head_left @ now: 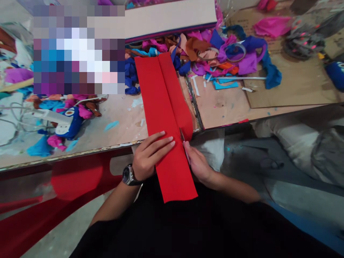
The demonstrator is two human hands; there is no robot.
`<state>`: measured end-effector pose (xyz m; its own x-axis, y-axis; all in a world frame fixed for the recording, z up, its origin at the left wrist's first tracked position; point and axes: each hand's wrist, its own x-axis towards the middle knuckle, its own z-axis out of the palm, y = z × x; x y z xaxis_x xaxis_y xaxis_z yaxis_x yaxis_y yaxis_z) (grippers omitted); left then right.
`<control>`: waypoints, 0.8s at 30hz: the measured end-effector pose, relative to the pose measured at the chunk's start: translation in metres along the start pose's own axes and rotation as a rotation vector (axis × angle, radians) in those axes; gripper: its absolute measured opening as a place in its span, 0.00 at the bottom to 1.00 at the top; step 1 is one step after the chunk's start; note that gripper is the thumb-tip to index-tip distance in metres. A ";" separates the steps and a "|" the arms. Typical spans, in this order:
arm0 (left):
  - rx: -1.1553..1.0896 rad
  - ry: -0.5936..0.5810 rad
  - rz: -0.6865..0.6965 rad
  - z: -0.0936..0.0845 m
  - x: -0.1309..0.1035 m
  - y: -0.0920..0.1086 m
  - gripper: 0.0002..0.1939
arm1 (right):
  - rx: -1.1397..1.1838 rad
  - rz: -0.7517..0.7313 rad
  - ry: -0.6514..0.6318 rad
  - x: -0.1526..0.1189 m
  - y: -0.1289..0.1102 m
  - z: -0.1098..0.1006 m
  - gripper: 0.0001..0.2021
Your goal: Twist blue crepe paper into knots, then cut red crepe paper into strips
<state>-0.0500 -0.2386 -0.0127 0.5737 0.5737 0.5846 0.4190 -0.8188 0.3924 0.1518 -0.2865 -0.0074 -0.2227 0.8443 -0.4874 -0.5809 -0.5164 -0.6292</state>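
A long strip of red crepe paper [161, 104], folded lengthwise, runs from the worktable over its front edge towards my body. My left hand [147, 156] lies on it from the left with the fingers stretched out flat, a watch [128, 175] on that wrist. On the paper's right side, my right hand [199, 163] is closed around a thin-bladed cutting tool [182, 135]. Its blade points away from me, at the slit between the paper's layers. The handle is mostly hidden, so whether it is a knife or scissors I cannot tell.
Crumpled coloured paper pieces [204, 50] and tape rolls [235, 52] lie behind the strip. A long white box [172, 16] stands at the back. Blue-and-white devices with cables [67, 122] sit left. Cardboard [285, 86] covers the right side; a person's leg [285, 143] shows below.
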 end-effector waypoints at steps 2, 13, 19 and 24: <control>0.001 -0.004 0.000 0.000 0.001 0.000 0.24 | -0.016 -0.002 -0.006 -0.001 -0.001 0.000 0.29; -0.004 -0.003 -0.001 0.000 0.001 0.001 0.24 | -0.109 -0.019 0.027 0.000 0.004 -0.005 0.28; -0.001 0.002 0.011 -0.001 0.001 0.001 0.23 | -0.137 -0.022 0.027 0.000 0.000 -0.003 0.28; -0.001 0.004 0.013 -0.002 0.002 0.002 0.24 | -0.099 -0.006 -0.015 0.000 -0.005 0.000 0.29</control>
<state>-0.0491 -0.2393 -0.0095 0.5765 0.5629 0.5923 0.4106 -0.8263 0.3856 0.1548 -0.2838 -0.0045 -0.2319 0.8490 -0.4747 -0.5019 -0.5225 -0.6893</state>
